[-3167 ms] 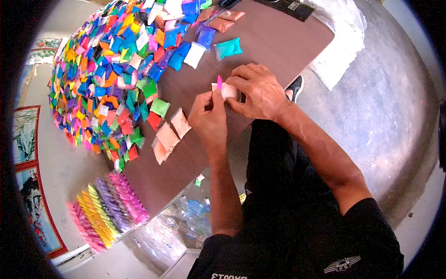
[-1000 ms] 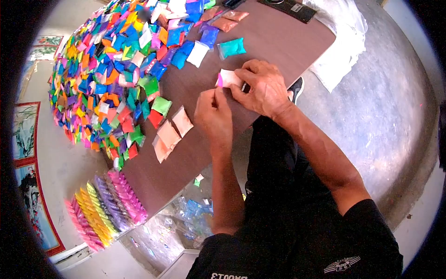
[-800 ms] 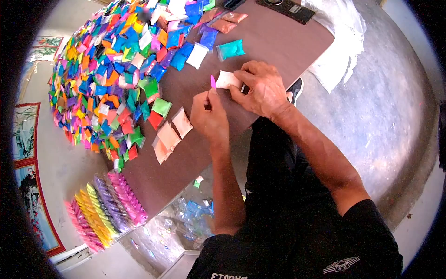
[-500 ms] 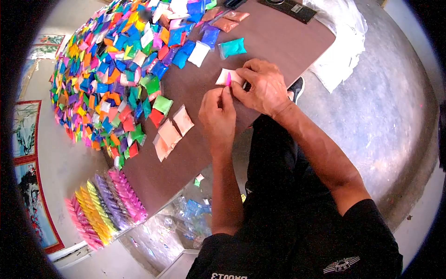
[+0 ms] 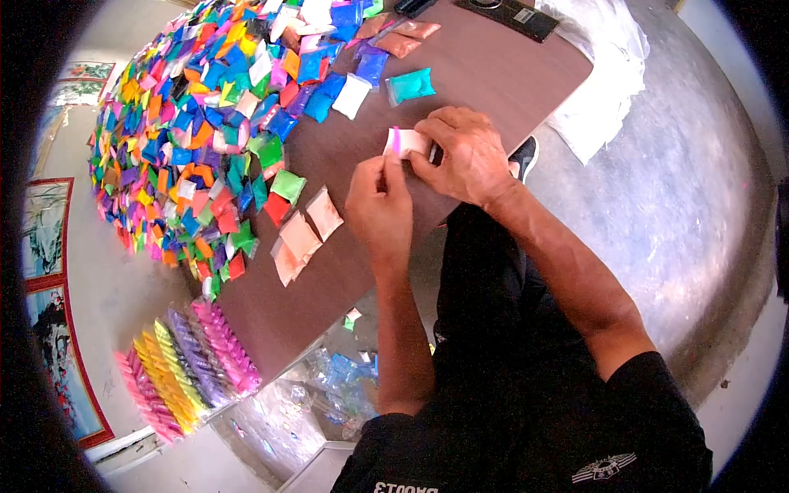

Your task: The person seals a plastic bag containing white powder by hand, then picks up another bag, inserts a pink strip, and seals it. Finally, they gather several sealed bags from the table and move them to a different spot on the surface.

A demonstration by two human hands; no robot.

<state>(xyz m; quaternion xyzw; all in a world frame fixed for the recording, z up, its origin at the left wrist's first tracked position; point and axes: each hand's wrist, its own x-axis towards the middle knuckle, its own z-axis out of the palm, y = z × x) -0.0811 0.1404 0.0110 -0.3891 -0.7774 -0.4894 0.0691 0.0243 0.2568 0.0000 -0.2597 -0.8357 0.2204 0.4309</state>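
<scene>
A small white packet [image 5: 408, 143] lies on the brown tabletop [image 5: 485, 74], pinned by the fingers of my right hand [image 5: 460, 156]. My left hand [image 5: 380, 205] pinches a thin pink stick [image 5: 396, 141] and holds its tip against the packet's left edge. Both hands sit close together near the table's front edge, above my lap in black clothing.
A big heap of coloured packets [image 5: 189, 123] covers the table's left and far side. Peach packets [image 5: 300, 234], a teal packet [image 5: 409, 85] and a white one [image 5: 351, 95] lie nearer. Strips of coloured sachets [image 5: 185, 370] and a white plastic bag [image 5: 604, 90] lie on the floor.
My left hand has been moving the pink stick back and forth along the packet's left edge. The right hand stays pressed on the packet, which has shifted only slightly.
</scene>
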